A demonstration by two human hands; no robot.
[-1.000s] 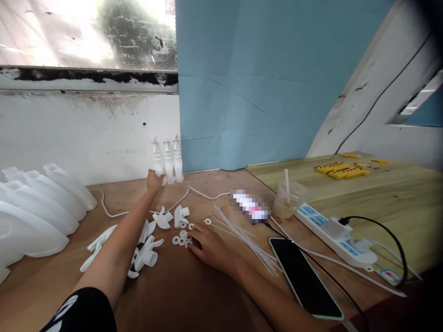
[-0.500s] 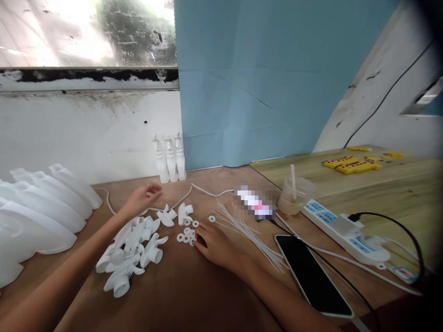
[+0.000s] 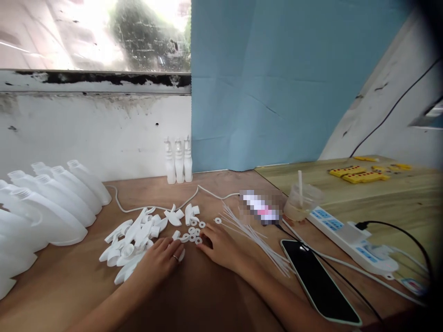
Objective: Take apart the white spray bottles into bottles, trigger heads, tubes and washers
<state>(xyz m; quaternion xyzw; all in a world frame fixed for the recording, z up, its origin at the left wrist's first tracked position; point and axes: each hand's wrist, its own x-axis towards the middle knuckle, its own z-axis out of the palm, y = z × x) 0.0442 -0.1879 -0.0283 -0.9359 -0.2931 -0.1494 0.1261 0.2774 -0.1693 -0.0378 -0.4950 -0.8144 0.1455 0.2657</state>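
Observation:
My left hand [image 3: 162, 259] is closed around a white trigger spray head [image 3: 182, 255] at the near right side of a loose pile of spray heads [image 3: 138, 230]. White parts of it stick out past the fingers, and a ring sits on one finger. My right hand [image 3: 221, 246] rests on the table just right of several small white washers [image 3: 192, 230], its thumb and forefinger curved and apart beside the nearest ones. Two more spray heads [image 3: 174, 216] lie behind the washers. Thin white tubes [image 3: 256, 240] are spread to the right of my right hand.
Large white bottles [image 3: 55, 212] lean in rows at left; three small spray bottles [image 3: 179, 161] stand by the wall. On the right are a phone [image 3: 318, 281], a lit, blurred-out device [image 3: 261, 207], a plastic cup [image 3: 299, 203], a power strip [image 3: 353, 242] and cables.
My left hand has come down and nearer from behind the pile and closed on a spray head. My right hand stays by the washers. The view has shifted slightly left.

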